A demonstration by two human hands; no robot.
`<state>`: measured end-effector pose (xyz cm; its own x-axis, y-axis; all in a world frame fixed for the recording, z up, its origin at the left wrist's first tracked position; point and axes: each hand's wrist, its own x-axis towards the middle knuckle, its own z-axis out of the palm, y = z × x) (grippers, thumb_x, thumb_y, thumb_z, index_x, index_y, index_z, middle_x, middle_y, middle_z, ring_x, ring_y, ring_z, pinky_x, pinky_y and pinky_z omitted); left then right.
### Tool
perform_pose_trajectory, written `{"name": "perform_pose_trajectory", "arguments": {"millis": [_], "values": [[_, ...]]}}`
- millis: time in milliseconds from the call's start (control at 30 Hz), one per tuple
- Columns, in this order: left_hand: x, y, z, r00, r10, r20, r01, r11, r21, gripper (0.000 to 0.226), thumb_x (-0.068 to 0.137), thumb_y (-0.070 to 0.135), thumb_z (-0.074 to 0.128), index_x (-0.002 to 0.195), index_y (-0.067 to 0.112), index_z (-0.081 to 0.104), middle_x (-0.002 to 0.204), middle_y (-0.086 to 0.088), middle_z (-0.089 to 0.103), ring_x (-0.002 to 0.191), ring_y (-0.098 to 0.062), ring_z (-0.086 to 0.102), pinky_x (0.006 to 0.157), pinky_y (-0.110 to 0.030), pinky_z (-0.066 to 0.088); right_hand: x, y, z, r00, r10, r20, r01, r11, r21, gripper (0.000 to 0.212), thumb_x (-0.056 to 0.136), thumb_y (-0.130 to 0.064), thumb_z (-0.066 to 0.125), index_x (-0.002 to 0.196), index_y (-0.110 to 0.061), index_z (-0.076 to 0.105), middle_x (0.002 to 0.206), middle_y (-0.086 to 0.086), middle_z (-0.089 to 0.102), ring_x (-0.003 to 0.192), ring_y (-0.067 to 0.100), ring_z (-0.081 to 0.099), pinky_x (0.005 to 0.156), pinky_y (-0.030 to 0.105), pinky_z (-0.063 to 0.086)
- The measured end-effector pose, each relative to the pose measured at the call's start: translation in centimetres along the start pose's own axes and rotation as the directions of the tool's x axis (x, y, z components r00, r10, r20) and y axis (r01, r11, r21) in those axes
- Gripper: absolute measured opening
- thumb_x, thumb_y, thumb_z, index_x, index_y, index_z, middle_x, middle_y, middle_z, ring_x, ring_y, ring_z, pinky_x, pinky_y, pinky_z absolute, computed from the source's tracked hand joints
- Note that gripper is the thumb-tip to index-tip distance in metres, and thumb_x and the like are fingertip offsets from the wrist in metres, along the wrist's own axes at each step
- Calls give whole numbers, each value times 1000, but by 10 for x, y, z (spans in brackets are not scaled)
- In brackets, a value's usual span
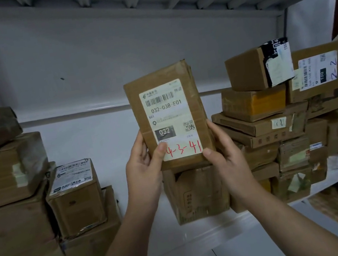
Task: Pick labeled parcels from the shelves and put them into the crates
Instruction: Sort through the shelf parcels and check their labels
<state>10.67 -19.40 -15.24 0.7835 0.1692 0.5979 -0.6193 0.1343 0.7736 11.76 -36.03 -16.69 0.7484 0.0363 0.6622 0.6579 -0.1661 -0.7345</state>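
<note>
Holding one parcel [168, 114] upright before the middle of the shelf [204, 237], above a scuffed carton [197, 194] at its front edge. Long axis near vertical, top leaning slightly left; labelled face toward me, print upright. Flat rectangular box: creased brown cardboard, glossy tape, white paper label, red handwriting. My left hand [145, 167] and right hand [224, 158] grip its lower side edges, thumbs on the face. Cardboard stacks [259, 99] crowd both shelf ends.

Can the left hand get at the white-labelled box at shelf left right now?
Probably not as is: the left hand grips the 4-3-41 parcel, shared with the right hand. The white-labelled box itself looks reachable, nothing on top or in front.
</note>
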Motion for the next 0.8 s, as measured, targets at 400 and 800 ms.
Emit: {"name": "perform_pose_trajectory", "arguments": {"millis": [400,800], "values": [[-8,3,3,997,49,-56,-46,997,62,47,95,9,52,138,26,46,116,18,64,104,1,63,74,-13,51,-5,4,10,998,55,7,-55,978,202,48,94,-19,52,125,-52,39,124,-23,57,115,-8,54,89,13,48],[-41,13,-57,983,181,-16,-146,839,524,84,81,12,73,135,53,25,140,15,39,127,0,43,105,-29,41,-4,-17,68,998,-9,55,-5,966,259,34,88,-46,59,119,-43,47,117,-20,59,106,-14,54,78,3,44]]}}
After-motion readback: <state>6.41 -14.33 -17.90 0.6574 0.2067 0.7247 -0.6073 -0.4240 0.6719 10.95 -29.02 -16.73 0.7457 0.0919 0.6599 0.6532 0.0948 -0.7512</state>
